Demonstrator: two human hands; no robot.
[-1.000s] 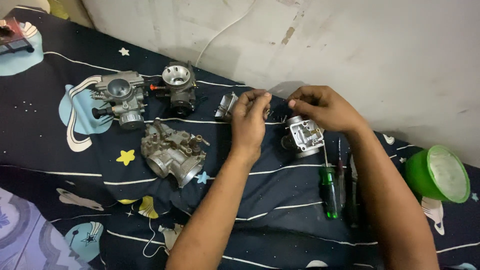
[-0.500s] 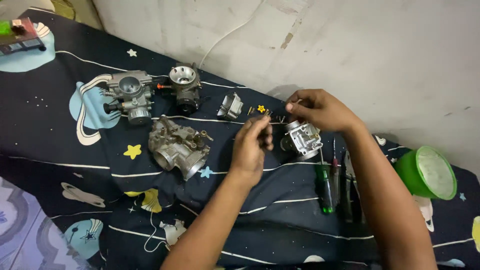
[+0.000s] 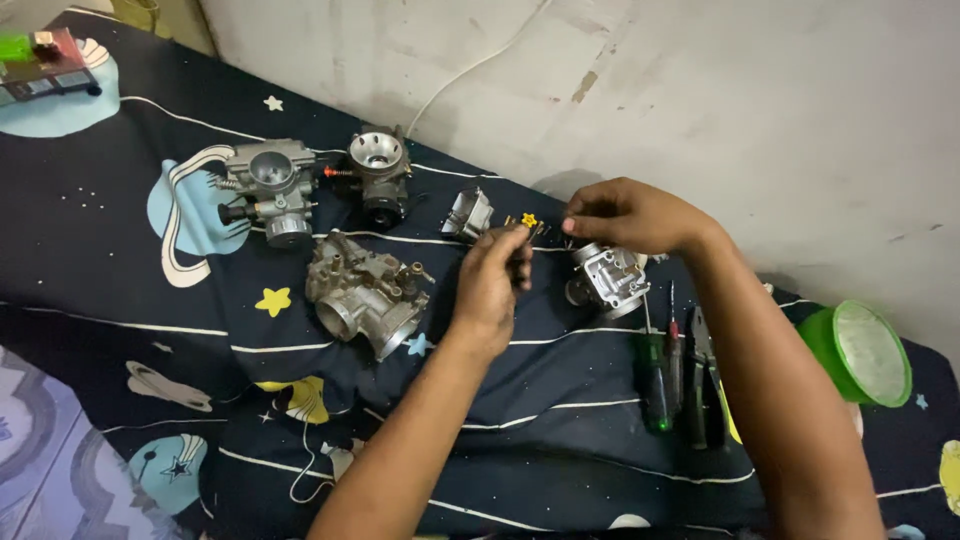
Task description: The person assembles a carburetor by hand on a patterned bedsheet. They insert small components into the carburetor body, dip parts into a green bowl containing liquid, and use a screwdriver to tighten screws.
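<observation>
My left hand (image 3: 492, 285) hovers over the dark printed sheet (image 3: 120, 300), its fingertips pinched on a small dark part (image 3: 522, 262). My right hand (image 3: 628, 214) is at the back by the wall with its fingertips pressed together; whether they hold anything is too small to tell. Just below it lies a small silver carburetor body (image 3: 606, 280). A loose metal float bowl (image 3: 467, 213) sits left of my hands, with tiny brass bits (image 3: 511, 220) beside it.
Three more carburetors lie to the left: one with hoses (image 3: 265, 185), one round-topped (image 3: 378, 170), one larger (image 3: 365, 295). A green-handled screwdriver (image 3: 655, 385), a second screwdriver and pliers (image 3: 705, 390) lie on the right. A green bowl (image 3: 860, 350) stands far right, a toy (image 3: 40, 62) far left.
My left hand has pulled back from the float bowl toward me with its fingers pinched. My right hand stayed above the small carburetor body. The view shifted slightly.
</observation>
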